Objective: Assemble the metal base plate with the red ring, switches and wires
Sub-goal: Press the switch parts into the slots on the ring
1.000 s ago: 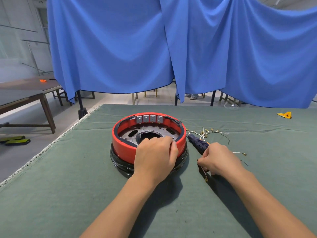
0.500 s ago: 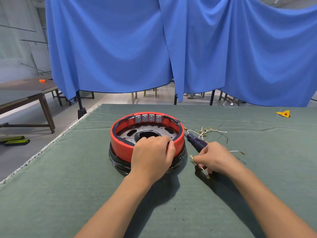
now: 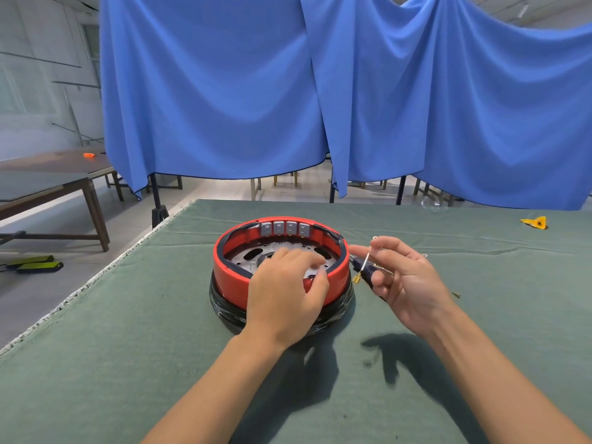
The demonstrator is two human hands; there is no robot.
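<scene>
Two hands work at a round assembly set near the middle of the green cloth table (image 3: pixel 134 331). We see a red ring (image 3: pixel 230 283) sitting on a black base (image 3: pixel 224 310), with a perforated metal plate (image 3: pixel 246 261) lying flat inside it. Four grey switches (image 3: pixel 285 228) stand side by side in a row along the ring's far inner wall, facing the person.

Our left hand (image 3: pixel 285 296) lies over the ring's near rim, fingers curled over the edge and reaching onto the plate; whether they clamp it or just rest we cannot tell.

Right of the ring, our right hand (image 3: pixel 403 277) is raised above the cloth, thumb and forefinger together pinching a thin white wire (image 3: pixel 365 261). The wire hangs roughly upright, long axis top to bottom, its brass terminal (image 3: pixel 356 279) at the lower end just beside the ring's outer wall. A dark screwdriver handle (image 3: pixel 368 270) lies behind the wire, pointing up-left toward the ring, partly hidden by the hand. More loose wire shows beyond the fingers, too small to detail.

Far right on the cloth lies a yellow scrap (image 3: pixel 535 222). Blue curtains (image 3: pixel 384 100) hang behind the table; at far left stands a wooden table (image 3: pixel 48 174) on a pale floor.
</scene>
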